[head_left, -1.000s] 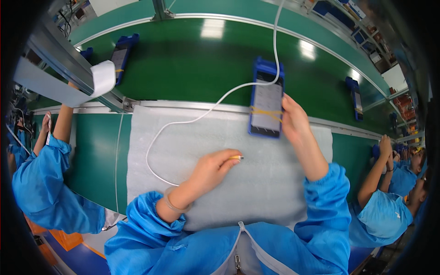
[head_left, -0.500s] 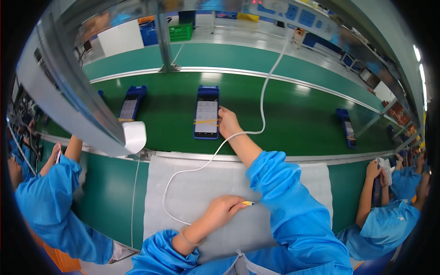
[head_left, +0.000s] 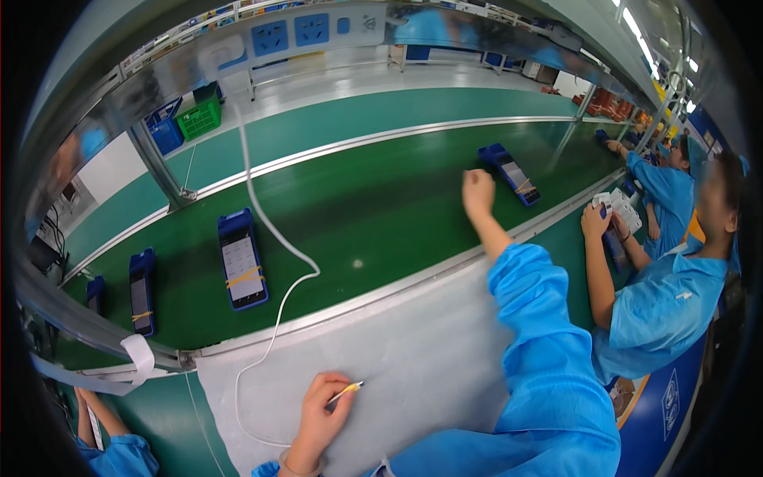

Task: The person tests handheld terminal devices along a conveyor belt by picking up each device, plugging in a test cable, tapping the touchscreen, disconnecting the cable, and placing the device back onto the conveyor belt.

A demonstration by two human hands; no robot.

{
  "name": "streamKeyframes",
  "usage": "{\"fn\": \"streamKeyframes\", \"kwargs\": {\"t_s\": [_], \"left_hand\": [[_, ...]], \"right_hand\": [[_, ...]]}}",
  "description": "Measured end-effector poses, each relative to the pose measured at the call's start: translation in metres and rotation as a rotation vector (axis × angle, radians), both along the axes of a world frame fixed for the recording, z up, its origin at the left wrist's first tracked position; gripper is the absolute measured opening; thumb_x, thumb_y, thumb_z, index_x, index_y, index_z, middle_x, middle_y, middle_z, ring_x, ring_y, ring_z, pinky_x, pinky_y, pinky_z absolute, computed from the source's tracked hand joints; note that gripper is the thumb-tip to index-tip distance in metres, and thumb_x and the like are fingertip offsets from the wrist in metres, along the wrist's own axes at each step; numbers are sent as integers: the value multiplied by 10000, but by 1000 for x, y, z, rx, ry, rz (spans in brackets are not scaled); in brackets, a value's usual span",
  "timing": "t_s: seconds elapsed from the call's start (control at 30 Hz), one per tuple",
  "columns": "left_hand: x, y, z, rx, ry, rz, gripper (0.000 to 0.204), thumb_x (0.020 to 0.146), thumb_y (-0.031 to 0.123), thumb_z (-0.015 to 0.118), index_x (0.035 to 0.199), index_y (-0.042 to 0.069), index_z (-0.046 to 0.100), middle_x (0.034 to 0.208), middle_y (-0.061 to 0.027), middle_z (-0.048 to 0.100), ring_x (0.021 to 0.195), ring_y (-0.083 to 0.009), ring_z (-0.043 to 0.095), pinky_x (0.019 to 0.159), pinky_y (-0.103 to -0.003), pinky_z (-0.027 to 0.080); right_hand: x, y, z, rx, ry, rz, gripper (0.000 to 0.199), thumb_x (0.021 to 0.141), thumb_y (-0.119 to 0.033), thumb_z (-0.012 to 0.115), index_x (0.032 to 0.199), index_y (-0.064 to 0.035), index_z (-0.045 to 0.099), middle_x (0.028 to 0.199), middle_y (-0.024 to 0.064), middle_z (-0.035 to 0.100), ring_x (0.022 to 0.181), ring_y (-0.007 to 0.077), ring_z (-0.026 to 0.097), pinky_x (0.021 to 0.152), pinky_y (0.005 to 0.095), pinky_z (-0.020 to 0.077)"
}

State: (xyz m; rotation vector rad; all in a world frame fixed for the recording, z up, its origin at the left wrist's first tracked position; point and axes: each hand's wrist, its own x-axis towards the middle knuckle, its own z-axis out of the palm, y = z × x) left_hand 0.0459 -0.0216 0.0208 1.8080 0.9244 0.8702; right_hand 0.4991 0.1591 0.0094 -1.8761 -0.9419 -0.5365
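My left hand (head_left: 323, 409) is closed around the plug end of a white cable (head_left: 280, 296), over a pale grey mat. The plug (head_left: 350, 389) has a yellow sleeve and a metal tip pointing away from the palm. My right hand (head_left: 478, 193) reaches over the dark green belt, close by the left side of a blue handheld payment terminal (head_left: 515, 176) with a yellow band around it. Its fingers are blurred and turned from view, and contact with the terminal cannot be made out. Another banded blue terminal (head_left: 242, 261), its screen lit, lies on the belt at the left.
More terminals (head_left: 141, 290) lie farther left on the belt (head_left: 373, 230). The grey mat (head_left: 413, 342) covers the near bench. A metal post (head_left: 159, 163) and an overhead rail with sockets (head_left: 310, 30) stand beyond. Co-workers in blue (head_left: 664, 298) sit at the right.
The view has swung right. My right hand has left the middle terminal and moved right, beside another one. My left hand keeps the cable plug.
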Motion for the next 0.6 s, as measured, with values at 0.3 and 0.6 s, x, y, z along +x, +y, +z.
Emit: {"fn": "streamKeyframes", "kwargs": {"t_s": [0.3, 0.6], "left_hand": [[3, -3, 8, -77, -47, 88, 31, 781, 10, 578, 754, 6, 592, 802, -35, 560, 596, -76, 413, 498, -189, 307], [-5, 0, -2, -167, 57, 3, 24, 748, 15, 582, 753, -8, 577, 905, -92, 563, 809, -157, 527, 686, -244, 422]], "right_hand": [[165, -46, -11, -544, 437, -312, 520, 866, -391, 393, 1252, -42, 381, 1266, 134, 439, 1214, 304, 343, 968, 524, 231], [171, -23, -7, -465, 691, 231, 451, 653, -109, 702, 1011, 104, 532, 874, 194, 599, 775, 253, 598, 636, 346, 457]]}}
